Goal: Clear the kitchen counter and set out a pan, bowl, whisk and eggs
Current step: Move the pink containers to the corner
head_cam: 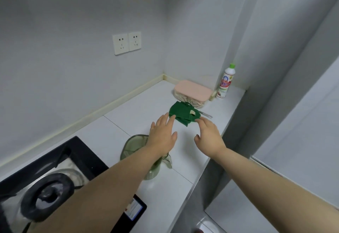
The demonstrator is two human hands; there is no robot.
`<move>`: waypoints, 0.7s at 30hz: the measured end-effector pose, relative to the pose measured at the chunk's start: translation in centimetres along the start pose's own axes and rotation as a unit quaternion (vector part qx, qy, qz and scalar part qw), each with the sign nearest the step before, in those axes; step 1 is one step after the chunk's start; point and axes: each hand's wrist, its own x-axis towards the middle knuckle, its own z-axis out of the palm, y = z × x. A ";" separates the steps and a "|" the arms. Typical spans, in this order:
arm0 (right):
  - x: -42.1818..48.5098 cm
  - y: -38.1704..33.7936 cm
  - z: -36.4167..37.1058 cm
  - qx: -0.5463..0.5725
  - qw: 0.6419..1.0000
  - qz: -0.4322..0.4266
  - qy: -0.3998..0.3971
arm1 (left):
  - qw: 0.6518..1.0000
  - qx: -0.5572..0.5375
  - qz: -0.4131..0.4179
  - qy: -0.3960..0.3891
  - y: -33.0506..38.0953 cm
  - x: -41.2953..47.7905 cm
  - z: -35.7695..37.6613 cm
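Note:
A crumpled green cloth (183,112) lies on the white counter (128,122), with a thin metal utensil (207,114) sticking out from under its right side. My left hand (162,134) reaches out flat, fingers spread, its fingertips at the cloth's near left edge. My right hand (209,135) hovers open at the cloth's near right edge. Neither hand holds anything. A translucent green jug (135,146) stands under my left forearm, partly hidden by it.
A clear box with a pink lid (193,90) sits behind the cloth, and a white bottle with a green cap (226,81) stands in the far corner. A black gas hob (47,183) fills the near left. Two wall sockets (127,43) are above.

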 end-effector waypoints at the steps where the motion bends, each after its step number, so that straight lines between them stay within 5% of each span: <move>1: 0.8 0.6 0.3 0.001 1.000 -0.003 -0.004 | 1.000 0.004 -0.001 0.000 0.0 0.9 0.4; 9: 10.1 7.0 2.4 0.058 0.998 -0.008 -0.037 | 1.000 0.009 -0.014 -0.005 0.8 10.8 4.2; 13: 16.0 10.6 2.8 0.181 0.977 0.101 -0.044 | 0.997 -0.046 -0.055 -0.021 0.9 17.1 5.8; 21: 26.7 16.9 6.1 0.362 0.873 0.324 -0.050 | 0.963 -0.210 -0.162 -0.045 0.7 28.0 9.6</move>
